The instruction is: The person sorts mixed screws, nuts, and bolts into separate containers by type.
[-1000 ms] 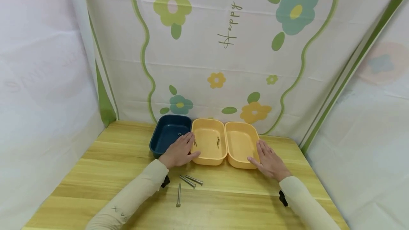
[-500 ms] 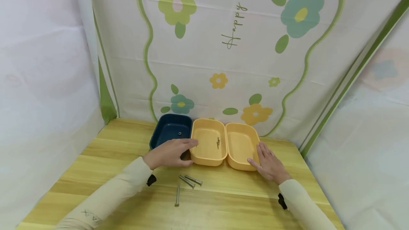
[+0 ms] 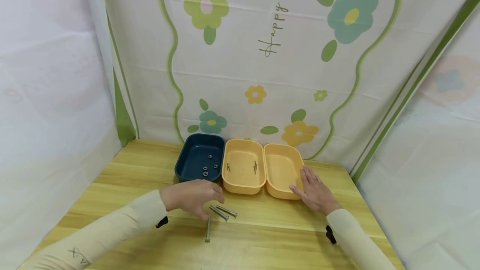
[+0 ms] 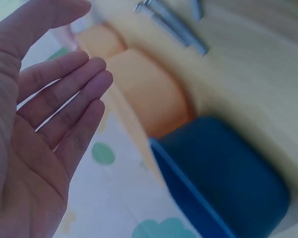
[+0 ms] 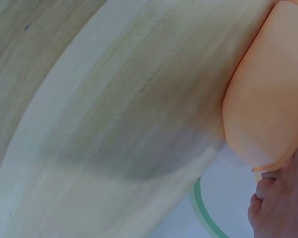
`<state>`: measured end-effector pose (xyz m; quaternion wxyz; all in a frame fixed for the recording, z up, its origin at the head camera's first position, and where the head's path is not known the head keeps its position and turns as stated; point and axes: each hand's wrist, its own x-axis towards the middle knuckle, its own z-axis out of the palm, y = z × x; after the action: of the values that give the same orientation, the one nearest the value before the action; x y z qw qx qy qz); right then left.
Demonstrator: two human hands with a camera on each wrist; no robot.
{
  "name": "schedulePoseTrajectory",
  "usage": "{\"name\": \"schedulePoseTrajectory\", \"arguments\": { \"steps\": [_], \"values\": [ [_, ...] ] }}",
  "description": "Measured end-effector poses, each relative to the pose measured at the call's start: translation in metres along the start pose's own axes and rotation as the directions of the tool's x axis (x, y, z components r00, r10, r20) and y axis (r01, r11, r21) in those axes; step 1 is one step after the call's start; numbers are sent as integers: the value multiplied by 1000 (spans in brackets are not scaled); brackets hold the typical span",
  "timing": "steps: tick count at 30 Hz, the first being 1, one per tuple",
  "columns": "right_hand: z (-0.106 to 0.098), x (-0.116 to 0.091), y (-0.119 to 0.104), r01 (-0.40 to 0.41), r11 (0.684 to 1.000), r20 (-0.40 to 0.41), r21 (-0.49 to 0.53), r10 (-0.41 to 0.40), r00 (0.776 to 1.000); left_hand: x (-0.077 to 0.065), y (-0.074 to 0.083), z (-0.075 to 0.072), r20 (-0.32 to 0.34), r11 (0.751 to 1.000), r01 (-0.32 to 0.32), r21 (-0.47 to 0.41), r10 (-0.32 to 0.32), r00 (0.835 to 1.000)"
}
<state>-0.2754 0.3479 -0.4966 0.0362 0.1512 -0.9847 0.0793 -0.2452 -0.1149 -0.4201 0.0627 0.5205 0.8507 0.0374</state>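
My left hand [image 3: 193,197] hovers in front of the blue tray [image 3: 193,159], fingers loosely extended and holding nothing. Its thumb side is beside three long metal bolts on the table: one bolt [image 3: 208,231] points toward me, and two more, a bolt [image 3: 219,213] and another bolt [image 3: 227,211], lie slanted behind it. In the left wrist view the palm [image 4: 37,163] is bare. My right hand [image 3: 318,191] rests with straight fingers along the right side of the right yellow tray [image 3: 283,168], thumb over its front rim. That tray's wall [image 5: 268,89] fills the right wrist view's edge.
Several nuts [image 3: 205,173] lie in the blue tray. The middle yellow tray [image 3: 241,153] holds small screws in two spots, the left screws [image 3: 228,167] and right screws [image 3: 255,167]. The trays stand side by side against a flowered cloth [image 3: 232,66] on the wooden table [image 3: 262,236].
My left hand has drawn back from between the blue and middle trays toward the bolts, uncovering the nuts and the left screws. The right hand stays at its tray.
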Motion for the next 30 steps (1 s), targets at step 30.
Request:
{"name": "schedulePoseTrajectory", "arguments": {
  "steps": [30],
  "values": [
    [-4, -2, -4, 0, 1000, -1, 12, 0, 1000, 16, -4, 60, 106, 968, -183, -169, 202, 974]
  ]
}}
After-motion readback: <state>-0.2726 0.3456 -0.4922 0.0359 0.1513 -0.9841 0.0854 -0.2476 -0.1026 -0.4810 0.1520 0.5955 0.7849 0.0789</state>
